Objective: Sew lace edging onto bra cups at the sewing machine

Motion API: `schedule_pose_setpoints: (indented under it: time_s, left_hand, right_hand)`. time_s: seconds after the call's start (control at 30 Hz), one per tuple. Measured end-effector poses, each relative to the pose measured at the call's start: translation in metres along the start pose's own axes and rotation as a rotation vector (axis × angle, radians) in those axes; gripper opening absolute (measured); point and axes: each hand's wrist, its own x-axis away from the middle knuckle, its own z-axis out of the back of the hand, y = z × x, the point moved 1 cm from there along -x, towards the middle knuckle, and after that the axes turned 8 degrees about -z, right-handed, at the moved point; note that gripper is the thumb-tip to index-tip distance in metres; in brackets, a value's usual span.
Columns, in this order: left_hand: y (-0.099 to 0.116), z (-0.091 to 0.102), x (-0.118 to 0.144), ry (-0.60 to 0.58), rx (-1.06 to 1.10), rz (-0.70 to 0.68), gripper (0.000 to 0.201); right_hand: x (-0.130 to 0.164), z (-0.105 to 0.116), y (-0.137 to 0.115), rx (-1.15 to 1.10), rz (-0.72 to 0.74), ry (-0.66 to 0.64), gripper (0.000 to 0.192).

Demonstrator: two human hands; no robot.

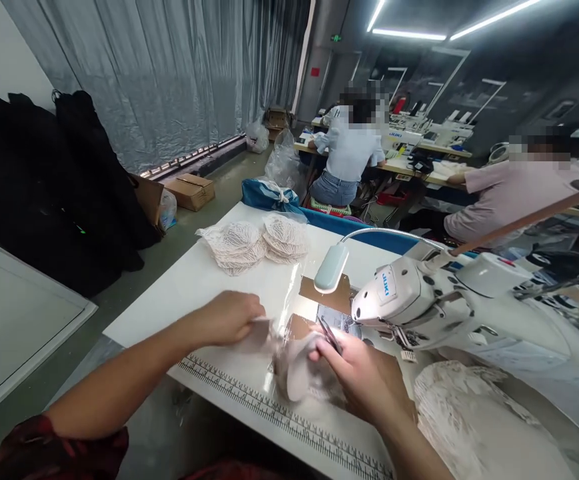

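My left hand (229, 317) is closed on one end of a pale fabric piece (299, 377), which stretches across to the other hand and is smeared by motion. Between the fingers of my right hand (352, 363) is the fabric's other end, and a dark pair of thread snips (330, 335) sticks up from the same hand. Just beyond the right hand is the white sewing machine (394, 293), its needle area partly hidden. Brown cardboard (324, 291) lies on the white table (169, 310) near the machine bed.
Two stacks of cream lace pieces, a left one (234, 247) and a right one (285, 238), lie at the table's far side. More lace (462, 413) is heaped at right. A lamp (332, 267) hangs over the table. A ruler strip (279, 413) runs along the front edge. Two people sit ahead.
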Motion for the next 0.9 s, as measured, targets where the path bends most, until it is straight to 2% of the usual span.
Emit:
schedule_pose_setpoints:
  time_s: [0.03, 0.1, 0.2, 0.27, 0.3, 0.33, 0.4, 0.43, 0.5, 0.6, 0.67, 0.7, 0.73, 0.8, 0.83, 0.9]
  left_hand:
    - [-0.013, 0.010, 0.002, 0.083, -0.055, 0.041, 0.019]
    - [-0.040, 0.035, 0.003, 0.346, -0.180, 0.126, 0.024]
    - [-0.079, 0.071, -0.007, 0.784, -0.344, 0.188, 0.031]
    - [-0.101, 0.082, -0.019, 0.955, -0.376, 0.195, 0.036]
    - [-0.110, 0.081, -0.026, 0.967, -0.364, 0.211, 0.039]
    - [-0.118, 0.075, -0.033, 0.912, -0.337, 0.233, 0.041]
    - [-0.131, 0.053, -0.045, 0.697, -0.257, 0.284, 0.041]
    - [-0.134, 0.041, -0.048, 0.620, -0.232, 0.283, 0.042]
    - [-0.137, 0.019, -0.050, 0.534, -0.201, 0.278, 0.057]
    - [-0.129, 0.008, -0.043, 0.508, -0.170, 0.234, 0.071]
    - [-0.113, 0.013, -0.035, 0.520, -0.164, 0.186, 0.064]
    - [-0.101, 0.017, -0.033, 0.529, -0.163, 0.160, 0.060]
    - [-0.088, 0.020, -0.031, 0.532, -0.157, 0.146, 0.055]
    - [-0.057, 0.023, -0.032, 0.489, -0.106, 0.072, 0.053]
    - [-0.039, 0.022, -0.035, 0.455, -0.071, 0.005, 0.049]
    - [0.004, 0.013, -0.044, 0.366, 0.015, -0.226, 0.042]
  right_hand:
    - [-0.015, -0.007, -0.012, -0.009, 0.050, -0.013, 0.032]
    - [-0.046, -0.015, -0.037, -0.082, 0.152, 0.106, 0.026]
    - [-0.097, -0.018, -0.069, -0.161, 0.458, 0.296, 0.030]
    - [-0.131, -0.016, -0.079, -0.060, 0.606, 0.420, 0.032]
    - [-0.147, -0.015, -0.079, 0.004, 0.634, 0.447, 0.034]
    - [-0.162, -0.015, -0.076, 0.088, 0.616, 0.437, 0.037]
    - [-0.182, -0.017, -0.061, 0.207, 0.523, 0.391, 0.042]
    - [-0.186, -0.018, -0.052, 0.228, 0.489, 0.380, 0.044]
    - [-0.180, -0.019, -0.031, 0.254, 0.444, 0.358, 0.045]
    - [-0.137, -0.017, -0.006, 0.295, 0.413, 0.289, 0.044]
    - [-0.093, -0.012, 0.006, 0.350, 0.409, 0.199, 0.041]
    - [-0.069, -0.010, 0.012, 0.439, 0.441, 0.113, 0.042]
    - [-0.045, -0.008, 0.019, 0.520, 0.455, 0.042, 0.041]
    - [-0.002, -0.004, 0.035, 0.654, 0.436, -0.009, 0.038]
    - [0.017, -0.003, 0.045, 0.707, 0.413, 0.002, 0.037]
    - [0.049, 0.000, 0.066, 0.793, 0.347, 0.064, 0.031]
